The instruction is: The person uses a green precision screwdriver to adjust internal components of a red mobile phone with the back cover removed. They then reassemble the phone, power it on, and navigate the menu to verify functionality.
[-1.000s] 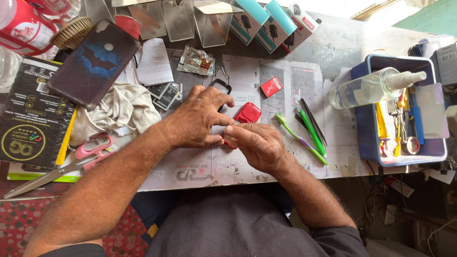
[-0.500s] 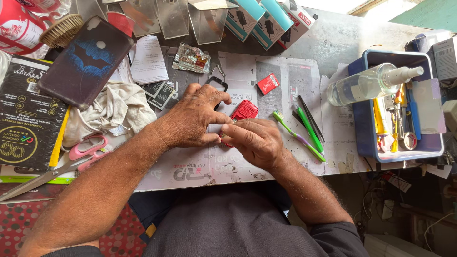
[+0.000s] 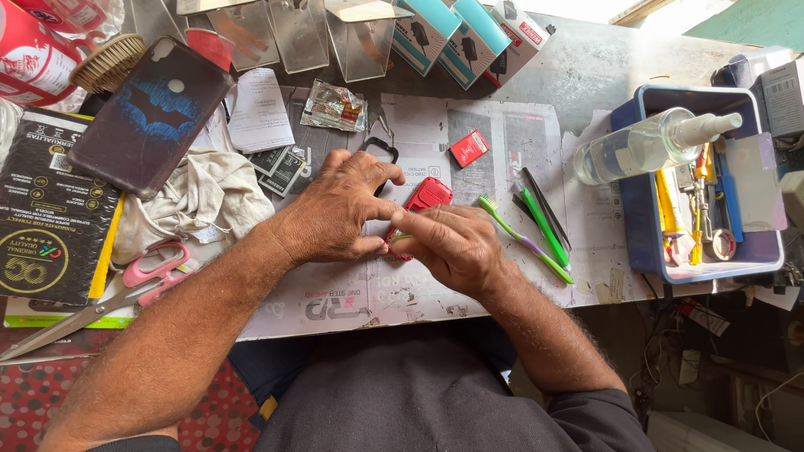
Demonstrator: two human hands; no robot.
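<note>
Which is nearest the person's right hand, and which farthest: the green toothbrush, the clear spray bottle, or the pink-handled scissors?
From the right hand:
1. Green toothbrush, just beside it on the newspaper.
2. Clear spray bottle, lying across the blue tray, farther out.
3. Pink-handled scissors, far across, beyond the left hand.

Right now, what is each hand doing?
Left hand: closed on the red phone.
Right hand: fingers pinching the same phone.

At twelve o'clock lean teal-and-white boxes (image 3: 456,33); a small red packet (image 3: 469,148) lies just below. A crinkled foil sachet (image 3: 335,106) sits at eleven. A flat black pack (image 3: 46,218) (perhaps a screen-protector sleeve) fills nine o'clock.
</note>
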